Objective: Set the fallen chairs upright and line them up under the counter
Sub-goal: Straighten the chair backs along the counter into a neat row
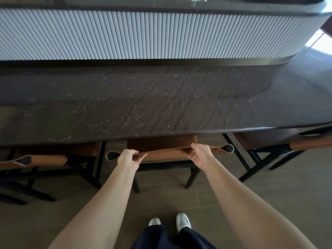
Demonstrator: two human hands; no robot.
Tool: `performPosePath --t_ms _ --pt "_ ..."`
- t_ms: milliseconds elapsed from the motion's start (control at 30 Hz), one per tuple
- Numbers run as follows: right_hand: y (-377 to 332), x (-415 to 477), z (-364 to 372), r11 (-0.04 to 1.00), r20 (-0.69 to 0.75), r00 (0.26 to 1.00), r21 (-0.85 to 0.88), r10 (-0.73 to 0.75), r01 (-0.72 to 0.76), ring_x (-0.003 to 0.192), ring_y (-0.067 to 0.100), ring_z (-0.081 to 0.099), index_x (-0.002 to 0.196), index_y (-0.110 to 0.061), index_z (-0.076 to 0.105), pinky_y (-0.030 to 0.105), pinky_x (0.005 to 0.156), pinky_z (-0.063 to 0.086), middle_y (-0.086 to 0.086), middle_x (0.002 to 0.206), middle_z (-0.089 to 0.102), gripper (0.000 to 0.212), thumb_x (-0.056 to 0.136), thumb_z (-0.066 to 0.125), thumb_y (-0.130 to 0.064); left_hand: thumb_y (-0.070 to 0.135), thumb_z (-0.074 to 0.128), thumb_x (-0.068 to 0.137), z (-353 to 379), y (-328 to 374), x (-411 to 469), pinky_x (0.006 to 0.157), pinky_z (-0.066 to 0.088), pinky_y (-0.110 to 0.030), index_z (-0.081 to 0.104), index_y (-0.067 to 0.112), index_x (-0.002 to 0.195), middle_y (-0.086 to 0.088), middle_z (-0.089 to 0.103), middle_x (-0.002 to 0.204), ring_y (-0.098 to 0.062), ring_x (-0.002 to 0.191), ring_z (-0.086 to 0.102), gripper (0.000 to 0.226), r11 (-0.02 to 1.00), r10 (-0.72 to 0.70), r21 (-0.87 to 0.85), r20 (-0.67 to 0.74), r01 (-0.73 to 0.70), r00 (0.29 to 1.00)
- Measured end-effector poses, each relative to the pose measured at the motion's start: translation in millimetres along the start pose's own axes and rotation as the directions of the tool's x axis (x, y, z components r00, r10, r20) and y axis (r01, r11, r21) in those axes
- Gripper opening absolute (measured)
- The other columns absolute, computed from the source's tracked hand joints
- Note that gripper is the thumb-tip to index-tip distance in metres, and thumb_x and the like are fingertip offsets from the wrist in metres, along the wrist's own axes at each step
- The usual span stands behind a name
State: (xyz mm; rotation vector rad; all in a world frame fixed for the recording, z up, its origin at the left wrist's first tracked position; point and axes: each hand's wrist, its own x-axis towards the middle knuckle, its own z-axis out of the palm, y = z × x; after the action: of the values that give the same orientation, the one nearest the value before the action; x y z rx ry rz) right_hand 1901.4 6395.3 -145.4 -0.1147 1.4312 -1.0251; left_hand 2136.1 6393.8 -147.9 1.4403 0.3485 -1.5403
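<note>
A chair with a tan leather backrest (167, 153) and black frame stands upright in front of me, its seat tucked under the dark stone counter (161, 101). My left hand (128, 158) grips the top of the backrest near its left end. My right hand (200, 154) grips it near the right end. A second upright chair (45, 159) stands to the left, partly under the counter. A third chair (294, 145) stands to the right, its seat also under the counter edge.
Behind the counter rises a white ribbed wall (143, 35) with a curved right end. The floor (269, 194) is brown tile. My feet in white shoes (182, 221) stand just behind the middle chair.
</note>
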Motion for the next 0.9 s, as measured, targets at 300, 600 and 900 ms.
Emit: performPosePath --t_ms 300,600,900 --pt "6.4 0.1 5.9 0.990 -0.020 0.999 -0.136 -0.028 0.025 0.091 0.032 0.068 0.150 -0.002 0.019 0.042 0.075 0.060 0.021 0.102 0.062 0.054 0.104 0.045 -0.014 -0.009 0.054 0.089 -1.3 1.9 -0.4 0.076 0.058 -0.051 0.051 0.005 0.129 -0.023 0.053 0.126 -0.040 0.104 0.059 0.042 0.998 0.064 0.000 0.029 -0.064 0.998" --pt "26.9 -22.6 -16.8 0.988 -0.064 0.996 -0.148 -0.063 0.053 0.101 0.024 0.067 0.139 -0.004 0.042 0.041 0.084 0.059 0.011 0.109 0.068 0.043 0.103 0.048 -0.026 0.017 0.062 0.093 -11.8 -9.0 -16.7 0.087 0.052 -0.045 0.049 0.006 0.125 -0.022 0.054 0.123 -0.034 0.114 0.057 0.037 0.997 0.059 0.049 0.136 -0.067 0.989" --pt "35.9 -78.2 -76.3 0.887 -0.012 0.916 -0.258 -0.400 0.384 0.097 0.008 0.068 0.124 -0.029 0.064 0.027 0.084 0.056 -0.003 0.103 0.073 0.029 0.100 0.049 -0.020 0.017 0.050 0.098 -18.5 -69.0 -63.4 0.083 0.054 -0.034 0.060 0.014 0.123 -0.010 0.070 0.114 -0.024 0.100 0.070 0.027 0.824 0.155 0.406 0.508 -0.394 0.847"
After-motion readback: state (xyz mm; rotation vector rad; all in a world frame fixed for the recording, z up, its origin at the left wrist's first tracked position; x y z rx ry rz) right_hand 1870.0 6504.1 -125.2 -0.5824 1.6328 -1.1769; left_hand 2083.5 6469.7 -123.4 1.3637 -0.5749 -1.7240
